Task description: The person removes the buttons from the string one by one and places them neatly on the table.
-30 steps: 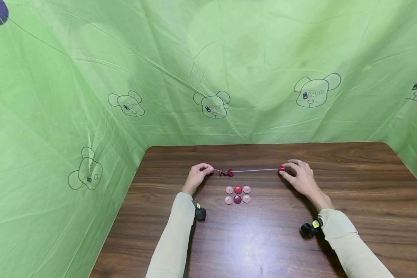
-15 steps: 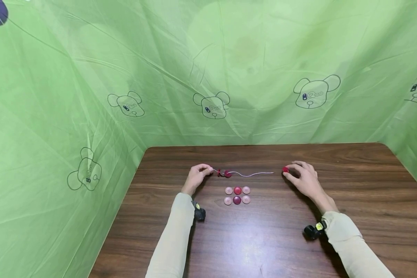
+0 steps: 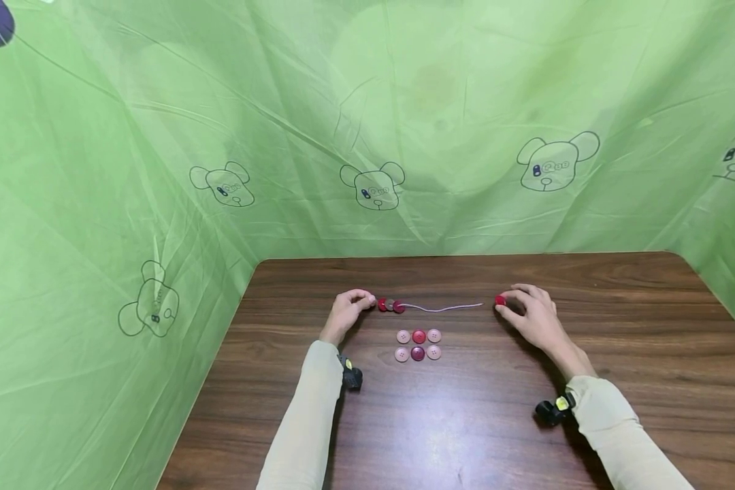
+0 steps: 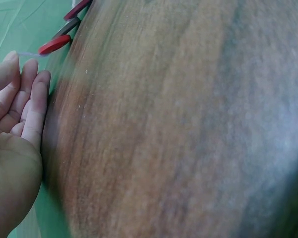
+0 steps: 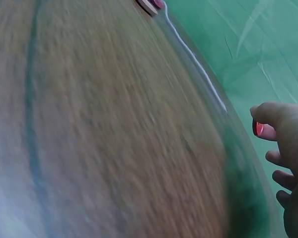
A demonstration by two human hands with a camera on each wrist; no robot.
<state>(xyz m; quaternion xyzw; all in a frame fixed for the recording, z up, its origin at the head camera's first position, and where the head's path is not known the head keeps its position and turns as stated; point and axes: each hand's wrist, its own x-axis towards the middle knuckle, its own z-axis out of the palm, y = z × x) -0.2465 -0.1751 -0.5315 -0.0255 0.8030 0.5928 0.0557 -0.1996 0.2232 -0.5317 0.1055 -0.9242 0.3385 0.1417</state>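
Between thumb and fingertip, my left hand [image 3: 345, 314] pinches one end of a pale lilac string [image 3: 444, 310]. Three buttons are threaded close to that hand: a red button [image 4: 54, 44], a dark brownish button [image 3: 389, 304] and a dark red button [image 3: 399, 307]. From them the string runs rightward along the table and ends loose. Just right of its tip, my right hand [image 3: 533, 314] pinches a separate red button [image 5: 259, 128], which is apart from the string. The right hand's other fingers are spread and bent.
In front of the string lie two short rows of buttons: pale pink buttons [image 3: 403, 337] at the sides, a red button [image 3: 419, 337] and a maroon button [image 3: 418, 354] in the middle. The brown wooden table [image 3: 465, 408] ends at a green cloth wall [image 3: 441, 224].
The red button in my right hand has come off the string, which was taut and now lies slack and wavy. The threaded buttons sank onto the table and shifted slightly left.
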